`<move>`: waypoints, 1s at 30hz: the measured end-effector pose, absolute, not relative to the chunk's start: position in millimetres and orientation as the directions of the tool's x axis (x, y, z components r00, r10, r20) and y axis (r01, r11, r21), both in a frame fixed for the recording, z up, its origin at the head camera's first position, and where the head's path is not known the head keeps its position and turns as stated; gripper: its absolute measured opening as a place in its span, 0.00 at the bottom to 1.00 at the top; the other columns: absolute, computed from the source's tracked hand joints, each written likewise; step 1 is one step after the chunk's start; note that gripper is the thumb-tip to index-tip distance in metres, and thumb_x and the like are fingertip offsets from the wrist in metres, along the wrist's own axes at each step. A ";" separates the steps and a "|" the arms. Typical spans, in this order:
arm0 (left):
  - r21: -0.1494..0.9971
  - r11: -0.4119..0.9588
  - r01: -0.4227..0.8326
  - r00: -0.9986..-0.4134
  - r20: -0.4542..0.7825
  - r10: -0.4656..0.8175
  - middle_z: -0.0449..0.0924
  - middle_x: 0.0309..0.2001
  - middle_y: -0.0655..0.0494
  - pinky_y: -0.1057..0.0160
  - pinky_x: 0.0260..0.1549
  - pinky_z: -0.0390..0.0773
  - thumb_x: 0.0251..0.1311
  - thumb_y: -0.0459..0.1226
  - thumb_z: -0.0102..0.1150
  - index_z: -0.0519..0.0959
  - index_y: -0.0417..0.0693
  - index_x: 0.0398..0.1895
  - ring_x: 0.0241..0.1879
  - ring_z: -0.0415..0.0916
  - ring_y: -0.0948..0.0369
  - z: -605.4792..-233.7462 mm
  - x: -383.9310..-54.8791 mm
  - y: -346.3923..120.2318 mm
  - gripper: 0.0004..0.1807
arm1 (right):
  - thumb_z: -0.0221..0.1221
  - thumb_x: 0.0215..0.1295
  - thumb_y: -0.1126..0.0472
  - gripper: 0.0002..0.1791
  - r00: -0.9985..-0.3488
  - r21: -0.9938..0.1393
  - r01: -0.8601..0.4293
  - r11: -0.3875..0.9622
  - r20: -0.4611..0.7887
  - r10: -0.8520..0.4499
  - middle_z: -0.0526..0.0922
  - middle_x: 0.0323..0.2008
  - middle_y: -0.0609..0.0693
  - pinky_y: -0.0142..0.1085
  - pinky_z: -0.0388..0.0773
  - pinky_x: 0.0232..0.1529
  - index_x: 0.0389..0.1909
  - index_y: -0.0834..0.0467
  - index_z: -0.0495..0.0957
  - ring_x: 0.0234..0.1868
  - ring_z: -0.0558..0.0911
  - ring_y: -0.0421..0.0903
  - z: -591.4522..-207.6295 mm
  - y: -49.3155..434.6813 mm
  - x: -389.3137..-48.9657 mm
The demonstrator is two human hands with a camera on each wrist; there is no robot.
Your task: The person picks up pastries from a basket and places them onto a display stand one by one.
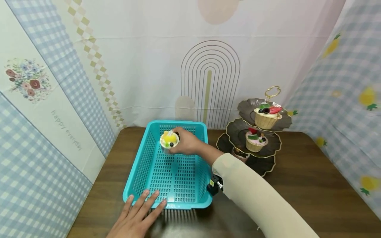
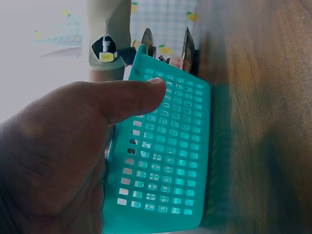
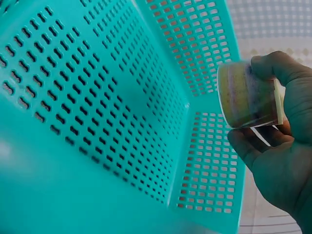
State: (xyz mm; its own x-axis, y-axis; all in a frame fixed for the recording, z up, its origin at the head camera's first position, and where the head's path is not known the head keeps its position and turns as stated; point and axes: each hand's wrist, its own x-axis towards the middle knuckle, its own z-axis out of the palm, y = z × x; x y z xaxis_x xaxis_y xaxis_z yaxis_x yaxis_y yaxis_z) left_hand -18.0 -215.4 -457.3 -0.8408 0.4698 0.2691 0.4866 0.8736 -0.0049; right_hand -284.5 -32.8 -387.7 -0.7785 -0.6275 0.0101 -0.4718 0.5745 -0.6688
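Note:
A dessert cup (image 1: 169,141), topped with cream, yellow fruit pieces and a dark berry, is held over the far part of a turquoise plastic basket (image 1: 209,200). My right hand (image 1: 186,142) grips it from the right. In the right wrist view, thumb and fingers close around the cup's layered side (image 3: 243,95). My left hand (image 1: 135,216) holds the basket's near rim, fingers spread across it. The left wrist view has that thumb (image 2: 139,95) against the perforated outer wall (image 2: 165,161).
Right of the basket stands a three-tier dark cake stand (image 1: 269,152) with gold edges. An upper tart (image 1: 266,120) and a middle tart (image 1: 256,142) sit on it; another dessert (image 1: 240,154) is partly hidden below. Patterned cloth (image 1: 143,72) hangs behind the wooden table (image 1: 309,185).

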 end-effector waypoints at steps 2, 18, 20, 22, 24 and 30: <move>-0.005 0.871 0.490 -0.838 0.272 0.473 0.41 0.74 0.57 0.47 0.65 0.27 0.47 0.76 0.40 0.50 0.61 0.74 0.72 0.39 0.51 -457.3 -17.9 -216.0 0.53 | 0.70 0.48 0.52 0.43 -0.778 -0.684 -0.469 0.559 0.019 -0.629 0.73 0.48 0.46 0.33 0.75 0.39 0.64 0.56 0.62 0.43 0.75 0.41 -382.8 -26.5 -282.3; -0.014 0.860 0.510 -0.826 0.273 0.493 0.44 0.74 0.53 0.47 0.64 0.26 0.47 0.75 0.43 0.49 0.60 0.75 0.71 0.39 0.49 -456.6 -17.2 -216.4 0.54 | 0.70 0.48 0.44 0.40 -0.771 -0.729 -0.515 0.451 0.164 -0.615 0.73 0.47 0.42 0.32 0.77 0.41 0.62 0.51 0.67 0.46 0.75 0.41 -361.4 24.1 -261.1; -0.011 0.862 0.506 -0.827 0.278 0.489 0.44 0.74 0.54 0.47 0.65 0.26 0.47 0.75 0.43 0.49 0.60 0.75 0.71 0.40 0.49 -456.8 -17.6 -216.7 0.54 | 0.70 0.47 0.43 0.41 -0.777 -0.732 -0.508 0.454 0.162 -0.608 0.73 0.47 0.41 0.32 0.77 0.42 0.61 0.51 0.67 0.46 0.75 0.40 -360.4 29.0 -257.8; -0.007 0.864 0.503 -0.828 0.284 0.484 0.44 0.74 0.55 0.48 0.65 0.26 0.46 0.75 0.43 0.50 0.60 0.74 0.71 0.40 0.49 -456.9 -18.1 -216.8 0.54 | 0.71 0.46 0.42 0.41 -0.780 -0.745 -0.494 0.448 0.153 -0.606 0.73 0.46 0.41 0.31 0.77 0.43 0.62 0.50 0.67 0.46 0.75 0.39 -360.2 34.6 -254.2; -0.012 0.863 0.506 -0.825 0.285 0.487 0.44 0.74 0.54 0.47 0.65 0.27 0.46 0.75 0.43 0.50 0.60 0.74 0.71 0.39 0.49 -456.8 -18.4 -216.8 0.54 | 0.71 0.45 0.42 0.42 -0.786 -0.760 -0.478 0.441 0.145 -0.601 0.74 0.46 0.41 0.31 0.77 0.42 0.61 0.50 0.68 0.46 0.75 0.39 -360.6 40.6 -250.9; -0.021 0.862 0.506 -0.823 0.287 0.490 0.43 0.74 0.55 0.47 0.65 0.28 0.47 0.75 0.42 0.49 0.60 0.75 0.72 0.39 0.50 -457.5 -17.6 -216.6 0.54 | 0.72 0.41 0.39 0.42 -0.812 -0.770 -0.440 0.462 0.121 -0.571 0.75 0.44 0.41 0.32 0.78 0.42 0.59 0.47 0.70 0.45 0.76 0.40 -359.4 60.2 -239.3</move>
State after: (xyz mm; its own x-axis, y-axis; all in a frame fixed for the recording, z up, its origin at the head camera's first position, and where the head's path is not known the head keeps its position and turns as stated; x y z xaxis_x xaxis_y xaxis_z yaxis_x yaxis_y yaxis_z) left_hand -17.6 -216.6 -457.5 -0.8232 0.4899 0.2870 0.5057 0.8624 -0.0214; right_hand -239.3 60.2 -359.4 -0.8119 -0.5712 0.1208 -0.4395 0.4618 -0.7704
